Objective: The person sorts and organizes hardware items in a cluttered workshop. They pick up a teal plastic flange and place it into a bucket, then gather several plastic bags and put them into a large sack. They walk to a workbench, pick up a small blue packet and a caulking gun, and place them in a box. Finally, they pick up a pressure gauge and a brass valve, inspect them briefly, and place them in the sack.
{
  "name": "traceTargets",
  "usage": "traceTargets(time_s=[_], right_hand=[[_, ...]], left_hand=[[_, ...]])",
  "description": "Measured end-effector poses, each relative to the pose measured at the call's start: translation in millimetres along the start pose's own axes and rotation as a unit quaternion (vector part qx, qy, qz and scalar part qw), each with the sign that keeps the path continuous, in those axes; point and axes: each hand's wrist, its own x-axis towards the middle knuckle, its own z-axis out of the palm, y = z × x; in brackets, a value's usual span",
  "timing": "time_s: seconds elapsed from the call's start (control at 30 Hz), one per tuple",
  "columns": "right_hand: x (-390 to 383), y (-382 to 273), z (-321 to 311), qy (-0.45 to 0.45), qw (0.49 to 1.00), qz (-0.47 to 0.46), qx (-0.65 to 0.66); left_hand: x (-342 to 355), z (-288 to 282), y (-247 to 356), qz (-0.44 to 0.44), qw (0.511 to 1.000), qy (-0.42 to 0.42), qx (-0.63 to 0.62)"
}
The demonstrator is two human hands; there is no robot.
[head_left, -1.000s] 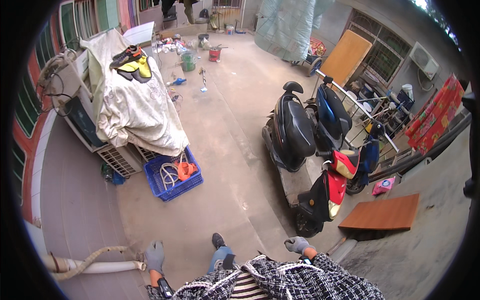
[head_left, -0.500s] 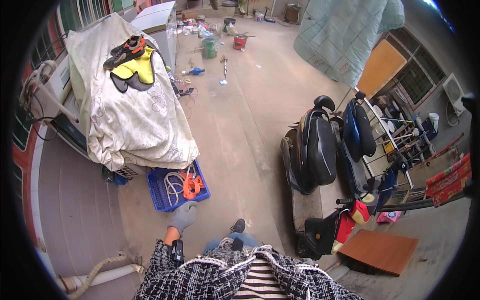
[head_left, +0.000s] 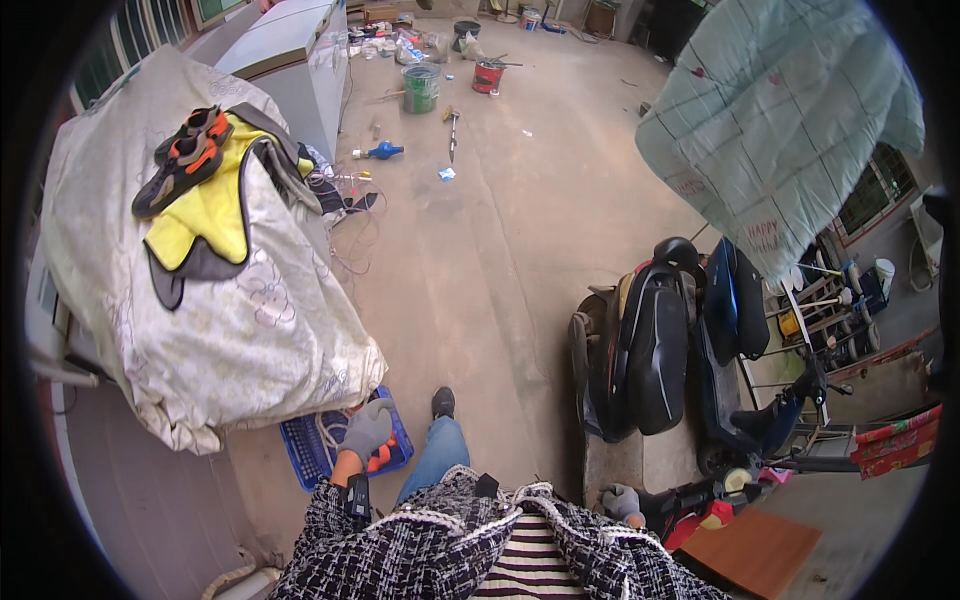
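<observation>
My left hand, in a grey glove, is over the blue plastic basket at the lower left. Its fingers are curled closed; what they hold, if anything, is hidden. An orange strap lies in the basket beside the hand, along with a pale rope that the hand partly covers. My right hand, also gloved in grey, hangs low by my side near the parked scooters. Its fingers are foreshortened, and I see nothing plainly held in it.
A patterned cloth drapes a bulky object at left, with shoes and a yellow-grey cloth on top. Scooters stand at right, near a brown board. A pale green quilt hangs above. Buckets and a hammer-like tool are farther off.
My left hand has moved from the basket's near edge to over its inside. My right hand has come into view, and one leg has stepped forward beside the basket. The view has shifted.
</observation>
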Motion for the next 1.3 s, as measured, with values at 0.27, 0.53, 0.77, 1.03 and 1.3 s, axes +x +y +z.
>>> traceTargets(time_s=[0.27, 0.53, 0.77, 1.03, 1.3], right_hand=[[154, -95, -3, -0.062, 0.997, -0.016, -0.035], [322, -132, -11, -0.120, 0.984, -0.070, 0.111], [369, -93, -35, -0.053, 0.998, 0.000, -0.030], [473, -154, -60, -0.036, 0.993, 0.071, 0.091], [625, -313, -77, -0.080, 0.986, 0.068, 0.129]], left_hand=[[163, -25, 77, -0.015, 1.000, -0.012, -0.007], [292, 50, 92, -0.094, 0.995, 0.031, 0.013], [381, 115, 132, -0.014, 0.997, 0.073, 0.019], [502, 145, 210, -0.016, 0.999, 0.016, 0.046], [670, 149, 257, -0.079, 0.991, -0.067, 0.083]])
